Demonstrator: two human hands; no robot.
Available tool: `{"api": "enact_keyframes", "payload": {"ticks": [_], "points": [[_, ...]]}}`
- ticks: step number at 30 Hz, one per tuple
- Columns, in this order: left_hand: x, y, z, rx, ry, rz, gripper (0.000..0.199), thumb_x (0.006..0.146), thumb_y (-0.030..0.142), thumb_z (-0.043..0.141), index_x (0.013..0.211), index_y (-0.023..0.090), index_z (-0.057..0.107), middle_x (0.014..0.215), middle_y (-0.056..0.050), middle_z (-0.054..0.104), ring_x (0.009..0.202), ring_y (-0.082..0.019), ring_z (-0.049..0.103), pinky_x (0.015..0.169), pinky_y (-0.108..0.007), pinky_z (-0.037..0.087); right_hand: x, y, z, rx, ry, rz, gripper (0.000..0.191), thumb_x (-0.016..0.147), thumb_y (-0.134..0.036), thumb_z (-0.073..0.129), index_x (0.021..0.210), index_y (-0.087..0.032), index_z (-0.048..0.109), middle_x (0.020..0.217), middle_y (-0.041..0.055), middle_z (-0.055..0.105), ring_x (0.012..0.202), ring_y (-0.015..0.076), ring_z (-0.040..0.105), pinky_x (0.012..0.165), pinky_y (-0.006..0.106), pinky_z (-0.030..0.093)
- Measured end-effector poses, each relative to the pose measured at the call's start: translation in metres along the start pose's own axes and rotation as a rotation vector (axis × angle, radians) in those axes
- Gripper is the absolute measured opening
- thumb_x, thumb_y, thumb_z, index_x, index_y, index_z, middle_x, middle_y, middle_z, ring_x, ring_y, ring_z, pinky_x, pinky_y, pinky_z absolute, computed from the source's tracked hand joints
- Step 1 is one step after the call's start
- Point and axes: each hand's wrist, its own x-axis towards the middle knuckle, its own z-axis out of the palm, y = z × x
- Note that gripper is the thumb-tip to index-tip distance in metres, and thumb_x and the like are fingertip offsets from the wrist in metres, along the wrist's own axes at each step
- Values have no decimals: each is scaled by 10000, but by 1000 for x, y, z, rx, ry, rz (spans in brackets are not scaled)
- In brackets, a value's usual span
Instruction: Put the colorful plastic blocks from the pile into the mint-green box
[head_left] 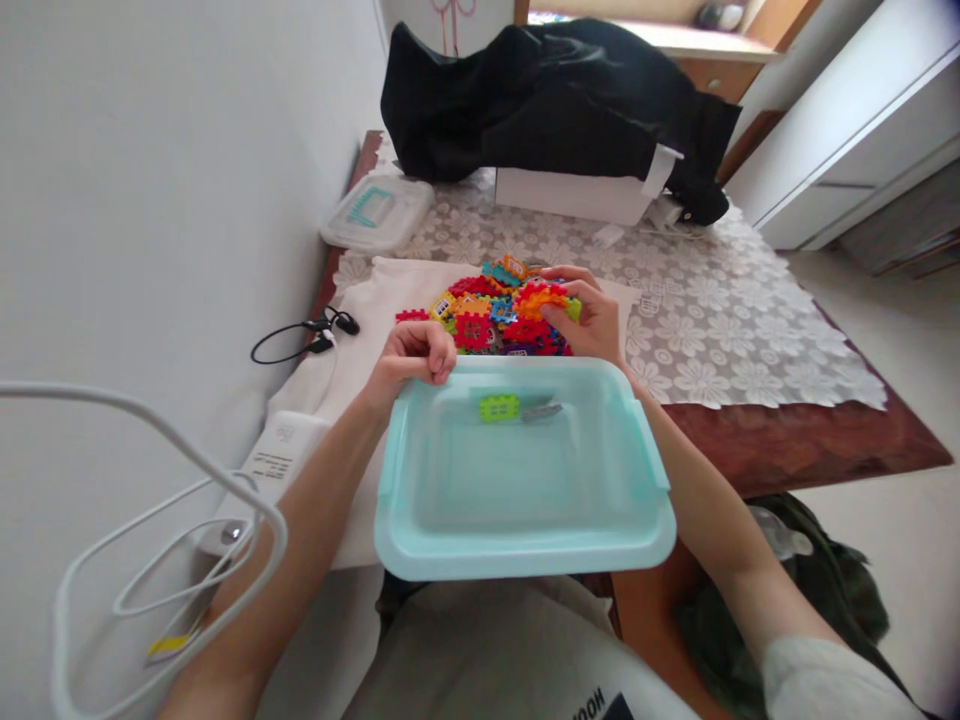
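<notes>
A light turquoise plastic bin [517,500] is in front of my body. Inside it lie a lime green toothed block [499,407] and a small grey piece [541,411]. My left hand [420,352] is closed on the bin's far left rim. Beyond the bin, a pile of colourful plastic building blocks [474,330] rests on a white cloth. At the pile's right side my right hand [596,312] is closed around a few blocks [541,300], orange, red and green; its palm is hidden.
To the left are a clear lid [377,212], black earphones [322,328], a white box [285,450] and a looping white cable [274,500]. A black cover [555,100] over a white box [570,192] stands at the back. A dark bag [817,600] is at lower right.
</notes>
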Motion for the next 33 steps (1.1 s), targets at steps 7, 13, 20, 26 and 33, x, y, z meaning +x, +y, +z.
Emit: {"api": "enact_keyframes", "payload": {"ticks": [7,13,20,26,33], "points": [[1,3,0,49,43,19,272,564,182,881,516,164,614,488,-30,563,461,-99,452,493,-251,290,-9,-14,-26,582,-159,121,574,843,-877,779,1025,-337,852,1225,74,815,1302,336,740,1105,537,636],[1,3,2,73,49,9,317,560,207,905,506,173,595,486,-32,560,446,-101,446,478,-250,289,1,-26,-56,573,-649,11,303,853,-647,922,849,-345,895,1469,50,781,1502,365,652,1357,611,438],[-1,7,0,85,-39,-75,213,588,238,910,748,158,795,755,-102,761,718,-207,682,668,-272,529,-5,-25,-42,544,-421,96,574,890,-881,736,977,-335,892,1444,75,793,1423,369,707,1220,579,582],[-14,3,-11,126,-106,-194,535,679,276,841,1206,204,899,1283,-150,847,1208,-368,777,985,-386,623,-3,1,-25,-3,-64,67,552,1044,-733,628,1401,-340,777,1524,95,732,1498,334,640,1247,520,556],[-14,-3,-16,121,-117,-216,637,693,342,840,1310,190,884,1397,-186,814,1326,-444,751,1063,-470,622,-8,24,-15,-374,-284,-35,679,954,-433,808,1604,-314,650,1683,101,640,1588,398,554,1383,633,370]]}}
